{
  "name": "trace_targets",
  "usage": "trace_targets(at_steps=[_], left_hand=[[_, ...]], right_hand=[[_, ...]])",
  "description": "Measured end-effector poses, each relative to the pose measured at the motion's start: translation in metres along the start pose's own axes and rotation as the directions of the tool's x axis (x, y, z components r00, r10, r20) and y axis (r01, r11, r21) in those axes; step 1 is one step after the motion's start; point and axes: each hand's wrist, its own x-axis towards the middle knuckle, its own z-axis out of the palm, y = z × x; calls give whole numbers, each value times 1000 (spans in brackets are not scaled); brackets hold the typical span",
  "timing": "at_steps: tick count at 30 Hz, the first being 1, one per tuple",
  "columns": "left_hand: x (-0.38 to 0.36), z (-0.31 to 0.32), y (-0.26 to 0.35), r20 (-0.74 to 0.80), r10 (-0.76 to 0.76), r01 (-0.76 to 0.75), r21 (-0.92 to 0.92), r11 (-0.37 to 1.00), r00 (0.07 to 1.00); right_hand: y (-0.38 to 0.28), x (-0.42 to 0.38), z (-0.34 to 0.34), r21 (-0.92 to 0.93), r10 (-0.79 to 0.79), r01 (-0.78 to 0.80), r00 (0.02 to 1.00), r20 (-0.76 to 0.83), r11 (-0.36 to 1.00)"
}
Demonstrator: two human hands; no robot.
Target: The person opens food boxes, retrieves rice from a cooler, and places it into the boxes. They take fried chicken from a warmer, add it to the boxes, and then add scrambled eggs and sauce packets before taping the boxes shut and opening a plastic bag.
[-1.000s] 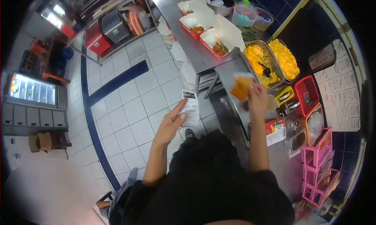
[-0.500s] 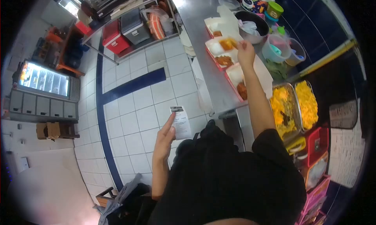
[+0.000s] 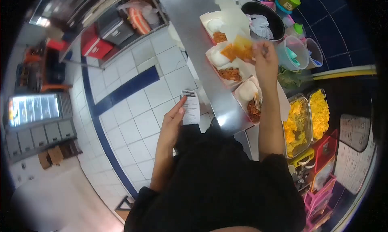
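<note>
My left hand [image 3: 171, 123] is closed on a printed paper receipt [image 3: 192, 112], held over the floor beside the counter. My right hand [image 3: 266, 62] pinches a small clear packet of orange-yellow sauce [image 3: 241, 49] above the open boxes. Under the packet is the middle food box [image 3: 243, 69], with a white mound that looks like rice [image 3: 219, 58] and browned, saucy meat [image 3: 230, 74]. A similar box [image 3: 235, 24] stands beyond it. The nearer box [image 3: 281, 98] is partly hidden by my right forearm.
The boxes stand on a steel counter [image 3: 190, 22]. Behind them are a dark pot [image 3: 277, 24] with plastic bags and a clear tub [image 3: 295, 50]. Trays of yellow food [image 3: 297, 125] sit to the right. A red cooler [image 3: 95, 44] and lit fridge [image 3: 34, 108] are at left.
The sauce packet in my right hand has turned and shows more of its side. My view has shifted, and the near box shows more of its contents. The receipt stays in my left hand.
</note>
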Motion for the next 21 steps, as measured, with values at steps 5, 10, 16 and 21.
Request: trace_targets(at_steps=[5,10,16,21], left_hand=[[95,-23,41,192,-86,75,64,995,978],[179,-69,81,306,-103,84,75,994,946],[248,-103,120,259,-81,70,53,996,963],[269,-91,147,250,-35,5,118,993,968]], right_hand=[[-14,98,46,105,50,-40,994,-98,994],[-4,131,66,-482,-219,100,955,-199,871],[71,67,62,-943,320,334,893,315,-3],[74,69,60,-960,377,271,898,227,-66]])
